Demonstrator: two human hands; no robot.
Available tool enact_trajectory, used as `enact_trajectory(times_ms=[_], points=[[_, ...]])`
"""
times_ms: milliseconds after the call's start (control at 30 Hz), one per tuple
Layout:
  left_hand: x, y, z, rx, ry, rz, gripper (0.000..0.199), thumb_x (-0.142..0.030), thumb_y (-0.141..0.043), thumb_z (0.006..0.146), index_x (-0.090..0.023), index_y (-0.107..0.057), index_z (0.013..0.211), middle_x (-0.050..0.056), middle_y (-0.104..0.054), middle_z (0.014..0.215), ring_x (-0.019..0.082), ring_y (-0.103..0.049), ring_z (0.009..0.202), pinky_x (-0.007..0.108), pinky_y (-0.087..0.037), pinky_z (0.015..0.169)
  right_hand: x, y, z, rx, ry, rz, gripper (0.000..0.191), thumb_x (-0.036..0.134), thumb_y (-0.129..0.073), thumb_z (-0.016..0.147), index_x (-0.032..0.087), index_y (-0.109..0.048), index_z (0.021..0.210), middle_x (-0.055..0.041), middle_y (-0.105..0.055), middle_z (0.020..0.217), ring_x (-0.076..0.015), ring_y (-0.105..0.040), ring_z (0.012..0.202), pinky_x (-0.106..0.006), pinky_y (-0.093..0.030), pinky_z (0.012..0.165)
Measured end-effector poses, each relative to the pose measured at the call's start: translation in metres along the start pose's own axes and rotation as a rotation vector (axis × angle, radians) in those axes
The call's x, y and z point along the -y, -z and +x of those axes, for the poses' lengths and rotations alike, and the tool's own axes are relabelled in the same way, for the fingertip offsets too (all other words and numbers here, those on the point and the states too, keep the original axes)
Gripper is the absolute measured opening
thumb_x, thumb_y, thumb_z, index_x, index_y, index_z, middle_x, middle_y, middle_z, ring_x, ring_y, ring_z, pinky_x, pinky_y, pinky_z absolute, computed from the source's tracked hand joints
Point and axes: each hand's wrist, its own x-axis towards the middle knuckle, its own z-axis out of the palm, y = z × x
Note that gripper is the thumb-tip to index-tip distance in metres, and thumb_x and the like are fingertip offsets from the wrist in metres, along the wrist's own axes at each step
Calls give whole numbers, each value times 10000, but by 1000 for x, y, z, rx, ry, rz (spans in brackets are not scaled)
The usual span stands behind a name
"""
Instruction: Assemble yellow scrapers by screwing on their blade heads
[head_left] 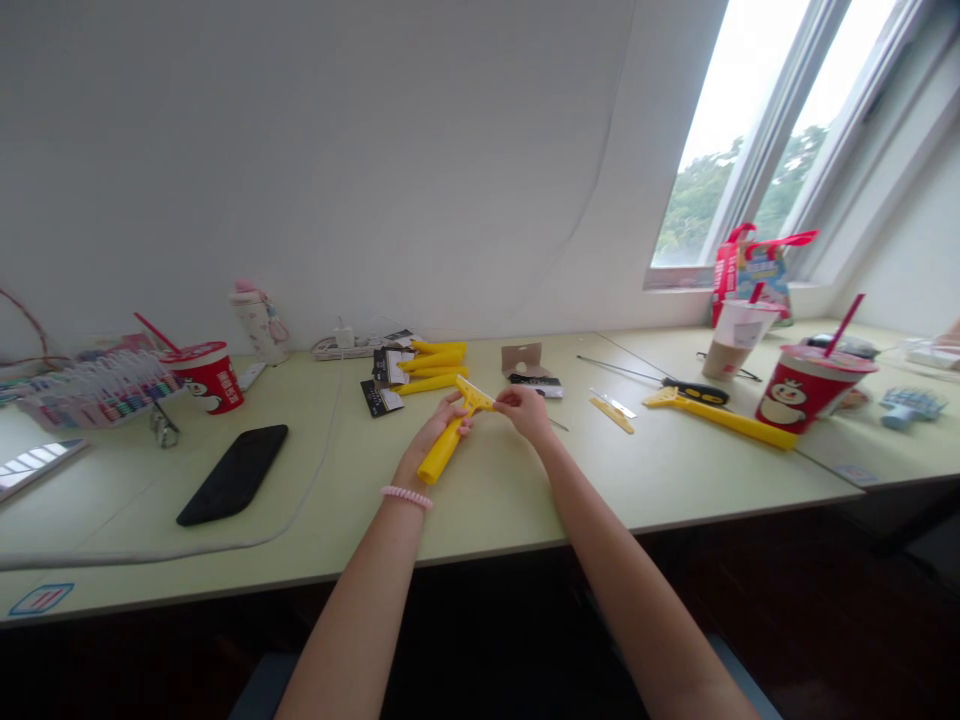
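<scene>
A yellow scraper (441, 455) with a wide head rests in my left hand (436, 428), whose fingers wrap round its neck; the handle points down toward me. Along the head's top edge runs a pale strip like a blade (474, 390). My right hand (525, 410) pinches the right end of that head, and its fingertips hide what exactly they grip. Right of this hand lie a loose blade (613, 403) and a flat yellow strip (611, 416). Another yellow scraper (724, 415) lies further right, beside a black-handled screwdriver (694, 390).
Several yellow scrapers (431, 368) with black cards lie behind my hands, near an opened cardboard package (521, 358). A black phone (234, 475) and a white cable (319, 470) are at left. Red drink cups (806, 390) stand at right and left.
</scene>
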Motion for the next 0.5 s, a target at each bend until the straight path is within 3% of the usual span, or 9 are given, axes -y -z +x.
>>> enact_trajectory(times_ms=[233, 400, 500], points=[[0, 0, -2, 41, 38, 9, 552, -56, -516, 705, -218, -406, 1221, 50, -543, 888, 15, -446, 492, 108, -376, 415, -7, 1, 1, 39, 17, 3, 138, 308, -636, 602, 173, -641, 628, 3, -585, 610, -122, -480, 588, -244, -352, 584], [1, 2, -1, 80, 39, 25, 568, -57, -512, 703, -225, -385, 1230, 44, -534, 876, 19, -453, 496, 117, -371, 421, -9, 3, 1, 113, -94, 133, 196, 345, -632, 599, 166, -664, 672, -2, -600, 649, -130, -507, 636, -249, -362, 628], [1, 4, 1, 94, 44, 65, 572, -61, -518, 696, -222, -376, 1226, 29, -523, 827, 28, -461, 498, 125, -364, 422, -8, 4, 0, 73, -146, 103, 201, 334, -656, 563, 155, -671, 653, -11, -602, 626, -143, -518, 640, -265, -367, 641]])
